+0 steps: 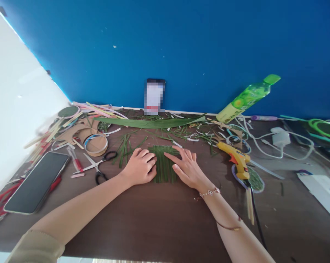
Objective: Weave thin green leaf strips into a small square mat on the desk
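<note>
leaf strips (165, 171) lie side by side on the bench (165, 223), between both hands, their near ends loose. the left hand (141, 166) sits on their left edge, knuckles up and fingers curled; i cannot tell whether its grip pinches a strip. the right hand (189, 166) has a released grip, fingers spread, index reaching over the right edge, probably to steady the rows. both forearms slant inward from the near side. scissors (98, 164) lie spread, handles toward the left hand, perhaps for quick reach. the glue gun (238, 160) lies rightward, handle nearward. a phone (154, 95) leans on the wall (181, 44), seemingly for viewing.
</note>
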Demonstrator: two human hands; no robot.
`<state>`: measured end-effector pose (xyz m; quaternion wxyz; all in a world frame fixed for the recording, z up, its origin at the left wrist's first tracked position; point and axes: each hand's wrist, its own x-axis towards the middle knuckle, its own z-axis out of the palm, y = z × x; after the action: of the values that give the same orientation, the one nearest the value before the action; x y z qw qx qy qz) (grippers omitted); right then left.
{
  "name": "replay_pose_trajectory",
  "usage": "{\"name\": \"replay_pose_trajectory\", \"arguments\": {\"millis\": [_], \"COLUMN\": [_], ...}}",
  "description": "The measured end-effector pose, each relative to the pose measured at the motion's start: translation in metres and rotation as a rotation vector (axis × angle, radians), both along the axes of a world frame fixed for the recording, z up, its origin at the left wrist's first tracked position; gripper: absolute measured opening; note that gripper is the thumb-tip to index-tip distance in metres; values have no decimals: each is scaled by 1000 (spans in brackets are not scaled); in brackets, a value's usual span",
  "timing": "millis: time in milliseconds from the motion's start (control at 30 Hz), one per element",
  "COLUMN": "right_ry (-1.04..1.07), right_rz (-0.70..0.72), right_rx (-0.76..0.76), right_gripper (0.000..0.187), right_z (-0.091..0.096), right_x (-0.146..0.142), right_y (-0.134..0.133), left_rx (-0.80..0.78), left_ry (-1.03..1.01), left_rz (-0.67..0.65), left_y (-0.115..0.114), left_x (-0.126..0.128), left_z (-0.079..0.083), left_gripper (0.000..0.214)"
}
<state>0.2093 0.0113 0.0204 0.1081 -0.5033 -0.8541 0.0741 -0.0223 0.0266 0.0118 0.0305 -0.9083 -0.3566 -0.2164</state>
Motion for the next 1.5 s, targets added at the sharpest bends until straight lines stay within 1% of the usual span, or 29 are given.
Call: {"name": "replay_pose_trajectory", "arguments": {"millis": [200, 467, 600, 833, 1000, 1200, 1333, 1500], "right_ry": [65, 122, 126, 125, 124, 154, 140, 167], "right_rz": [-57, -48, -39, -113, -112, -124, -100, -163], "right_rx": [41, 30, 3, -7, -17, -20, -23, 9], "right_gripper": [54, 54, 51, 56, 51, 58, 56, 54], "right_z": [-1, 1, 1, -1, -3, 2, 1, -4], "right_x": [6, 8, 9, 5, 6, 7, 8, 8], "right_y": [-1, -2, -2, 0, 1, -1, -1, 1], "left_rx": [-16, -14, -28, -16, -17, -16, -16, -10], "left_ry": [9, 18, 23, -1, -5, -3, 3, -5], "left_rz": [-7, -8, -5, -5, -8, -5, -7, -9], "left_y": [0, 0, 0, 0, 0, 0, 0, 0], "left_x": [-1, -1, -1, 0, -1, -1, -1, 0], "left_z": [-1, -1, -1, -1, -2, -1, -1, -1], "left_gripper": [28, 28, 28, 27, 27, 28, 28, 26]}}
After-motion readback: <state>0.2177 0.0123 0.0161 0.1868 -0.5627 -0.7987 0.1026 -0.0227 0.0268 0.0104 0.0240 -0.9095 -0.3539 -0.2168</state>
